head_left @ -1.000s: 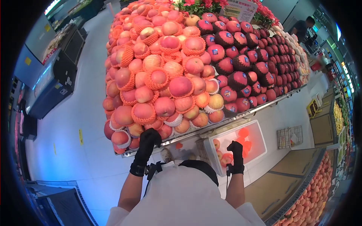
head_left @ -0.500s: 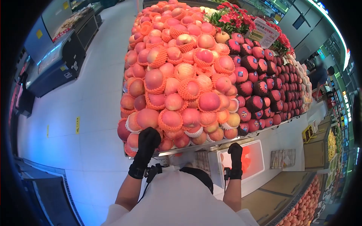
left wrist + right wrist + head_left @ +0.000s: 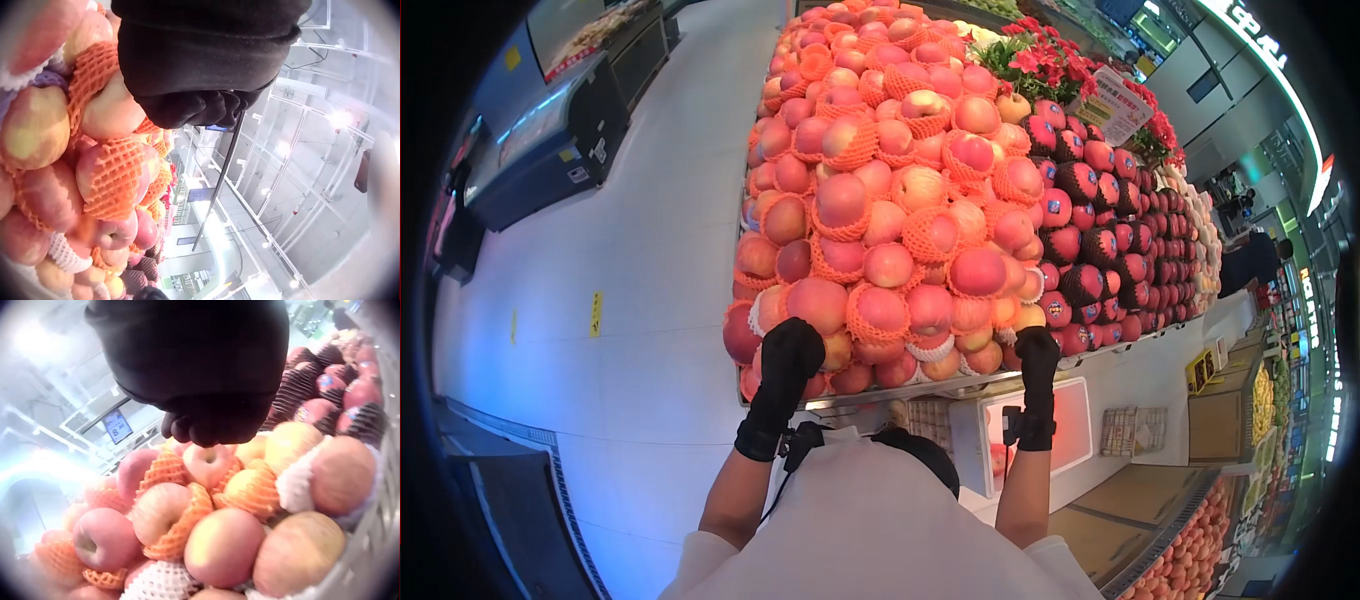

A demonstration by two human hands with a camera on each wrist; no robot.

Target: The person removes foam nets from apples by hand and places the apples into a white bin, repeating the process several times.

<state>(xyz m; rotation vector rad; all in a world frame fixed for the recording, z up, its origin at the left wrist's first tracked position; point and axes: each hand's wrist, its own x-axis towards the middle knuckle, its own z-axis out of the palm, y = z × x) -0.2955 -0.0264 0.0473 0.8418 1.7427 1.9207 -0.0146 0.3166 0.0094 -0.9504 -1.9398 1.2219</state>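
Note:
Black gloves cover both hands. My left hand (image 3: pixel 791 352) is over the front left of a heap of red-yellow apples (image 3: pixel 840 200), its fingers curled with no fruit seen in them. In the left wrist view, curled fingers (image 3: pixel 206 109) overlap apples in orange foam nets (image 3: pixel 115 178). At the front edge of the heap is my right hand (image 3: pixel 1037 352), beside a yellowish apple (image 3: pixel 1030 317). Its curled fingertips (image 3: pixel 203 432) show above netted apples in the right wrist view, and nothing shows in its grip. The palms are hidden.
Dark red apples in black nets (image 3: pixel 1090 240) fill the stand's right side. A metal edge (image 3: pixel 880 390) runs along its front. Below stands a white foam box (image 3: pixel 972 445), with a crate (image 3: pixel 1133 430) further right. A person (image 3: pixel 1252 262) is at the far right.
Both hands have risen towards the stand. The right hand has gone from over the white box to the heap's front edge. The head view has shifted, so the heap sits further right.

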